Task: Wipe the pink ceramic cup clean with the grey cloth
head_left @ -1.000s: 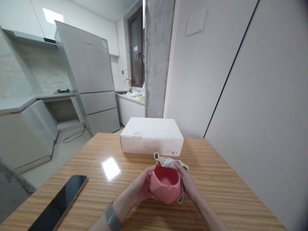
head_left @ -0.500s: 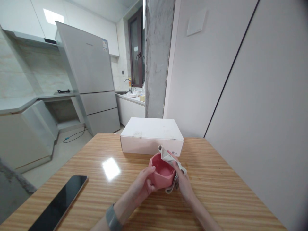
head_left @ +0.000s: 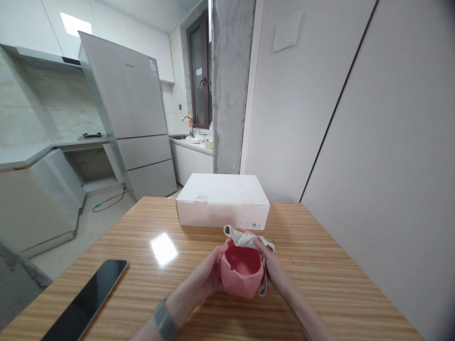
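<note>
A pink faceted bowl [head_left: 241, 274] is held just above the wooden table [head_left: 320, 293], its opening facing me. My left hand [head_left: 207, 277] wraps round the bowl's left side. My right hand [head_left: 273, 270] presses a grey-beige cloth [head_left: 245, 239] against the bowl's right side and far rim, fingers closed on the cloth. The cloth drapes over the rim and hangs down the right side. A grey band sits on my left wrist.
A white cardboard box [head_left: 223, 201] lies on the table just beyond the bowl. A dark phone [head_left: 87, 300] lies face up at the table's left front. A white wall runs along the right; a fridge [head_left: 131, 118] and kitchen counters stand beyond the table.
The bowl tilted away and then back toward me. My right hand with the cloth moved along the rim from the far right side to the far edge.
</note>
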The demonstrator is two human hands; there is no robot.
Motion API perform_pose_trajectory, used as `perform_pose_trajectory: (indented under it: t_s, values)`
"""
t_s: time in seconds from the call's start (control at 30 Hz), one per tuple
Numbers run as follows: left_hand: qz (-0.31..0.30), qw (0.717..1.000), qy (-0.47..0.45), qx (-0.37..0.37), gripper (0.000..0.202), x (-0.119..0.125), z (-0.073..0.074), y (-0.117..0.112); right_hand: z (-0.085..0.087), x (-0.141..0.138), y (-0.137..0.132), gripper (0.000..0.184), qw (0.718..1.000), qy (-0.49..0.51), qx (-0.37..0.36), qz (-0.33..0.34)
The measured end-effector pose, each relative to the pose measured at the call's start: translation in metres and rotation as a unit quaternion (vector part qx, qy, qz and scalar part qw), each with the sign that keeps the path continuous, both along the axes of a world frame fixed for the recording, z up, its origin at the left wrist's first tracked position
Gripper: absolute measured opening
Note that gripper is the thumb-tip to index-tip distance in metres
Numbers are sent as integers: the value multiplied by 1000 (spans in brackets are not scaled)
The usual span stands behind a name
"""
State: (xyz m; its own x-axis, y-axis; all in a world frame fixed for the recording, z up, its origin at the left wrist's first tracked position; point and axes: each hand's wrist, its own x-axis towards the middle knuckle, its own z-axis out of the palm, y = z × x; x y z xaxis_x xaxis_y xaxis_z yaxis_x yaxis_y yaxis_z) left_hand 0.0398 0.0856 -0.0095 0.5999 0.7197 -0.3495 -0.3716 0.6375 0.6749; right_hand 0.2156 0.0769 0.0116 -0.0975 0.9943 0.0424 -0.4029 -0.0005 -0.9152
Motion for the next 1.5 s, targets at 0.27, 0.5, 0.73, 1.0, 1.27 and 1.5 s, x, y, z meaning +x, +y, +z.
perform_pose_trajectory:
  t_s: [0.27, 0.5, 0.73, 1.0, 1.27, 1.5]
  values:
    - [99, 994, -9, 47, 41, 2, 8, -3, -9, -8, 1, 55, 993, -57, 52, -89]
    - [57, 997, -15, 42, 48, -2, 13, 0, -10, -10, -1, 48, 992, -61, 61, -96]
    - [-22, 999, 38, 32, 54, -10, 6, 5, -8, -1, 1, 46, 1000, 11, 13, -23]
    - [83, 992, 69, 63, 49, -2, -4, 3, -9, -1, 1, 44, 995, -72, 31, -60]
    - [146, 988, -4, 60, 53, 3, 6, 1, -18, -23, 0, 47, 984, -105, 68, -124]
    - [74, 992, 99, -11, 54, -4, 5, 7, -12, -11, -1, 48, 986, -81, 1, -146]
